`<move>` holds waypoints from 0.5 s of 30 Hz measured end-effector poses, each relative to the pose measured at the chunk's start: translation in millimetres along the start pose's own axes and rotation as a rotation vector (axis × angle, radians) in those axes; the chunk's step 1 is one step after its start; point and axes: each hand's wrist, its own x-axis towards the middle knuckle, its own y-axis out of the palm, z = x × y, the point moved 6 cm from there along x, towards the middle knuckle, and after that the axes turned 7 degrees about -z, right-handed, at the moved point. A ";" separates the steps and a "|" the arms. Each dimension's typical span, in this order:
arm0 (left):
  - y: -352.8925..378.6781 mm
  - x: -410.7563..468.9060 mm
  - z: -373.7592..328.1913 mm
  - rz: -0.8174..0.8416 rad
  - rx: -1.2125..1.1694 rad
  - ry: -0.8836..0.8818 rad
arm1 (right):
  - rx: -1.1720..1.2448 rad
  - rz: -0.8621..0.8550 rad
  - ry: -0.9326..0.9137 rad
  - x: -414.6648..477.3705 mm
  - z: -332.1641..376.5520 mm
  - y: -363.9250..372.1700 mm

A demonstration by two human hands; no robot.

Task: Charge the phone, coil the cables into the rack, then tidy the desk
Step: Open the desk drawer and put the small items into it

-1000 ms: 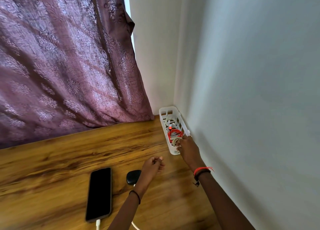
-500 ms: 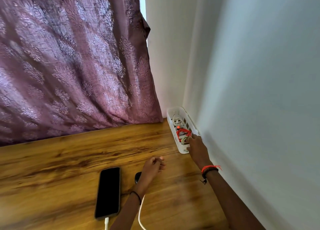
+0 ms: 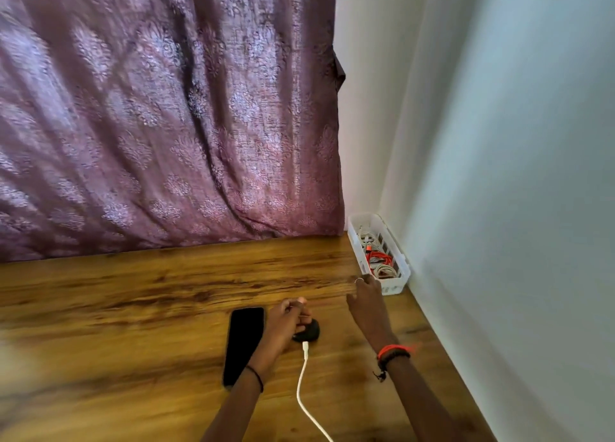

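The black phone (image 3: 244,341) lies face up on the wooden desk (image 3: 133,308); my left forearm hides its near end. My left hand (image 3: 286,318) hovers between the phone and a small black case (image 3: 309,331), its fingers curled in with nothing clearly held. A white cable (image 3: 301,388) runs from the case to the bottom edge. The white slotted rack (image 3: 401,276) stands in the desk's far right corner and holds a red coiled cable (image 3: 379,258) and white coiled cables (image 3: 384,270). My right hand (image 3: 367,305) hangs just in front of the rack, fingers loose and empty.
A purple patterned curtain (image 3: 166,125) hangs along the desk's back edge. A pale wall (image 3: 515,208) runs along the right side, touching the rack. Bare wood stretches to the left of the phone.
My right hand has drawn back out of the rack, leaving the coils inside. My left hand stays curled beside the black case. The view has swung left.
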 end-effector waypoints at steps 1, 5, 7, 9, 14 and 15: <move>-7.6 -3.3 0.0 -0.009 -0.012 0.002 | 0.026 -0.001 -0.007 -6.4 10.8 1.3; -52.9 -22.0 2.8 -0.014 -0.069 0.033 | 0.131 0.030 -0.014 -39.3 61.2 11.1; -81.6 -31.1 9.3 -0.017 -0.103 0.031 | 0.166 0.045 -0.031 -60.4 86.9 19.1; -116.5 -39.3 20.0 -0.027 -0.134 0.018 | 0.199 0.041 -0.049 -85.3 114.1 27.7; -202.8 -62.6 45.7 -0.068 -0.163 0.025 | 0.244 0.063 -0.064 -146.7 173.4 49.3; -212.6 -65.5 47.6 -0.067 -0.166 0.024 | 0.249 0.055 -0.065 -153.0 179.2 51.0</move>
